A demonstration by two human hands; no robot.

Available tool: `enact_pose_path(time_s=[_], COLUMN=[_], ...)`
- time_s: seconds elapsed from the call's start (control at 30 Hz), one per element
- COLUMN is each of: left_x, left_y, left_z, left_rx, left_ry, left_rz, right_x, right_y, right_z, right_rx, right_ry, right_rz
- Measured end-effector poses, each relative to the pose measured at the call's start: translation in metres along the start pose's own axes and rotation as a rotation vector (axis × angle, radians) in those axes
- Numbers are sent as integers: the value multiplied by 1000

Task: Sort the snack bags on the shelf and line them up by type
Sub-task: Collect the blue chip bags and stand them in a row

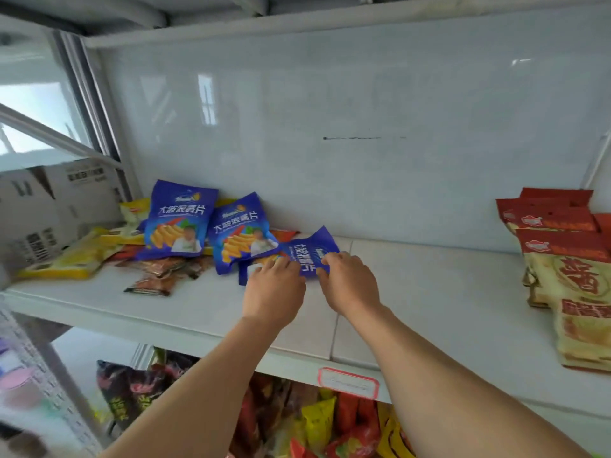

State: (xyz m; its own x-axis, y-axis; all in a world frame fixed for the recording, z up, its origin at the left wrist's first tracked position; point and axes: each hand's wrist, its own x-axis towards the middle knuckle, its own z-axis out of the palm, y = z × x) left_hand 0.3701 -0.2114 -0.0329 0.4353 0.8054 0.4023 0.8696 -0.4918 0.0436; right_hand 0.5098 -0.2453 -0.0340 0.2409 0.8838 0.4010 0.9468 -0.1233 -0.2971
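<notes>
Both hands, left hand and right hand, pinch one blue chip bag lying flat on the white shelf. Two more blue chip bags lean at the far left, and red-topped snack bags lie at the right.

Three blue chip bags, two hands, one price label.

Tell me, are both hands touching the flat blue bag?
Touching. The head view shows the left hand and right hand both with fingers on the flat blue bag.
</notes>
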Motion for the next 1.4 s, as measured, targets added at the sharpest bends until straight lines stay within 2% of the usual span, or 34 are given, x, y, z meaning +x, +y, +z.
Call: enact_pose_path(time_s=[0.23, 0.5, 0.73, 0.93, 1.07, 1.13, 1.27, 1.4], left_x=[19, 66, 100, 119, 126, 128, 129, 128], left_y=[-69, -130, -179, -224, -262, -283, -316, -330], left_z=[14, 23, 24, 31, 31, 30, 31, 34], left_rx=[-129, -82, -210, -178, -164, -199, -414, -482], left_ry=[28, 40, 70, 111, 166, 152, 54, 8], left_rz=[-124, -240, -376, -360, -386, -462, -610, -609], right_x=[47, 129, 181, 193, 194, 192, 186, 175], right_y=[-64, -96, -119, -149, -173, -184, -202, -212], right_z=[31, 77, 103, 121, 126, 132, 138, 141], right_rx=[120, 261, 249, 123, 198, 235, 277, 355], right_ry=[-31, -8, -56, -11, 10, 25, 76, 114], right_rz=[58, 80, 295, 359, 484, 542, 636, 688])
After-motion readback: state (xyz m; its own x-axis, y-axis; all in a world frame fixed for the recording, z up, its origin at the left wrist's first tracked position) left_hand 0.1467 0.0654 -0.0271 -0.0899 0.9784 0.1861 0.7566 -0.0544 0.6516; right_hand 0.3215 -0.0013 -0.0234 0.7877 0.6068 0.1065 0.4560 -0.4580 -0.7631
